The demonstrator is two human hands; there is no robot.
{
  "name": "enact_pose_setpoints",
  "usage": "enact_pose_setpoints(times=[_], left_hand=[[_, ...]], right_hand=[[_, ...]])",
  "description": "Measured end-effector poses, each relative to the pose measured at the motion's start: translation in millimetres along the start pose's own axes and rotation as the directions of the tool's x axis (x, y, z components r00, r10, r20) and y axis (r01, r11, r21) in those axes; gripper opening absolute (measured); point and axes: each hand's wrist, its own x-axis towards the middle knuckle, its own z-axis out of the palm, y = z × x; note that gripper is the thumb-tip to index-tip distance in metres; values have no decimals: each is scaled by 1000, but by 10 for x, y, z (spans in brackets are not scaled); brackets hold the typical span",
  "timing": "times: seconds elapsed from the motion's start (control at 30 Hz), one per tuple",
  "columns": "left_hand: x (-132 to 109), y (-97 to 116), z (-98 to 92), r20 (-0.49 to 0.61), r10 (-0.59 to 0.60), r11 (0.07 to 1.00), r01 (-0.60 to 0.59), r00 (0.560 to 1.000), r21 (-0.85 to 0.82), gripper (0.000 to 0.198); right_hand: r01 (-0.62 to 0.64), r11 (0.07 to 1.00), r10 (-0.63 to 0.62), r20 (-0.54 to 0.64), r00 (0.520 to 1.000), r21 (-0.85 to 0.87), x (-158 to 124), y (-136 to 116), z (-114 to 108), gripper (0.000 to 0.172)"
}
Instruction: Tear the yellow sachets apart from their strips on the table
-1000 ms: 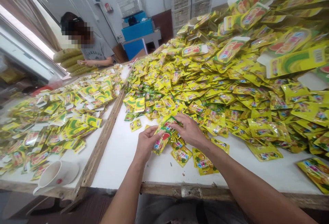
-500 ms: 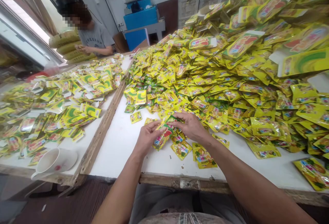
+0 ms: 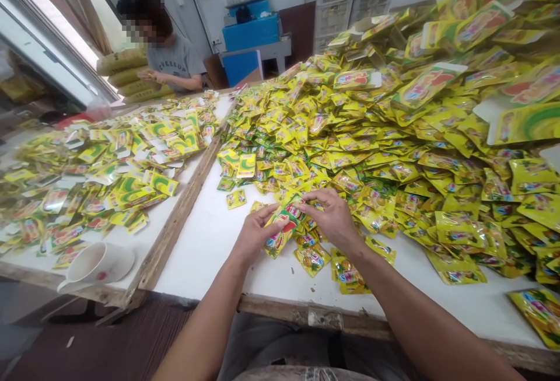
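Note:
My left hand [image 3: 256, 234] grips a small yellow-and-green printed box [image 3: 281, 230] with a red fruit picture, thumb on its front face. The box is tilted, its upper end leaning right. At that upper end, my right hand [image 3: 331, 217] pinches with thumb and forefinger. Whether a sachet is also between those fingers is hidden. Just below the hands, a yellow sachet [image 3: 311, 258] lies on the white tabletop [image 3: 210, 252]. More yellow sachets [image 3: 350, 273] rest by my right wrist.
A large heap of sachets [image 3: 350, 153] with flat boxes on top rises at the right. Past a wooden strip [image 3: 186, 217], a pile of small boxes [image 3: 131, 188] and a white cup [image 3: 98, 261] stand. Across the table, a person in a grey shirt [image 3: 177, 63] works with both hands.
The view has shifted slightly, so the scene sits a little further right and lower. Both hands stay on the box, which shows somewhat more of its front.

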Motion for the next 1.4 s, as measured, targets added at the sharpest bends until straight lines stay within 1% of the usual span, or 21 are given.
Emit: enact_pose_setpoints(times=[0.03, 0.07, 0.13, 0.2, 0.23, 0.3, 0.37, 0.4, 0.47, 0.63, 0.7, 0.8, 0.87, 0.93, 1.03, 1.07, 1.13, 1.2, 1.3, 1.4], left_hand=[[-4, -3, -1, 11, -11, 1000, 11, 1000, 11, 54], [-8, -8, -2, 19, -20, 1000, 20, 1000, 19, 54], [-12, -21, 0, 14, -24, 1000, 24, 1000, 13, 54], [-11, -30, 6, -19, -22, 1000, 22, 1000, -22, 56], [-8, -32, 10, -38, -19, 999, 18, 999, -45, 56], [2, -31, 20, -62, -1, 997, -4, 998, -82, 57], [11, -26, 24, -71, 30, 995, -37, 997, -95, 57], [13, -24, 24, -76, 44, 994, -51, 996, -94, 57], [15, -24, 18, -89, 50, 995, -58, 995, -85, 56], [-2, -31, 0, -115, 23, 998, -31, 993, -63, 57], [-10, -28, 3, -107, 19, 998, -26, 994, -60, 57], [-16, -16, 14, -100, 24, 998, -30, 995, -57, 56], [-15, -7, 20, -113, 29, 997, -37, 993, -67, 57], [-14, -2, 21, -124, 26, 996, -37, 992, -80, 58], [-16, -1, 12, -123, 25, 996, -36, 992, -87, 58], [-16, -2, 7, -119, 27, 996, -37, 993, -83, 57], [-16, -4, -4, -107, 36, 997, -44, 994, -70, 55], [-12, -6, -9, -96, 44, 997, -49, 994, -57, 54], [-4, -12, 0, -79, 30, 999, -33, 996, -42, 53], [-8, -21, 16, -65, 11, 1000, -12, 998, -18, 50]], right_hand=[[7, 1000, -7, -6, 1000, 4, 4, 0, -10, 23], [18, 1000, -19, 14, 1000, 15, 6, -4, -17, 22], [32, 998, -38, 96, 995, 58, 0, -24, -18, 20], [-5, 994, -13, 155, 988, 110, -15, -45, 4, 20], [-40, 991, 20, 150, 988, 131, -23, -51, 23, 21], [-68, 985, 57, 76, 995, 161, -35, -51, 69, 22], [-18, 985, 22, -25, 999, 173, -41, -40, 111, 22], [17, 985, -9, -52, 999, 173, -42, -35, 124, 21], [55, 985, -48, -46, 998, 162, -44, -33, 127, 19], [52, 992, -55, 18, 998, 116, -54, -66, 44, 17], [52, 994, -53, 5, 999, 97, -52, -71, 13, 18], [111, 994, -110, -64, 992, 1, -47, -64, 1, 14], [136, 990, -139, -60, 989, -45, -50, -55, 17, 11], [101, 995, -101, -10, 995, -15, -61, -49, 44, 11], [-9, 997, 0, 107, 994, 80, -85, -52, 83, 15], [-28, 994, 13, 141, 990, 103, -93, -58, 92, 16], [-21, 992, -2, 180, 984, 121, -104, -71, 103, 16], [-3, 995, -14, 166, 986, 100, -105, -79, 105, 13], [-30, 997, 24, 100, 995, 65, -90, -77, 90, 8], [-48, 997, 45, 51, 998, 55, -74, -69, 71, 13]])
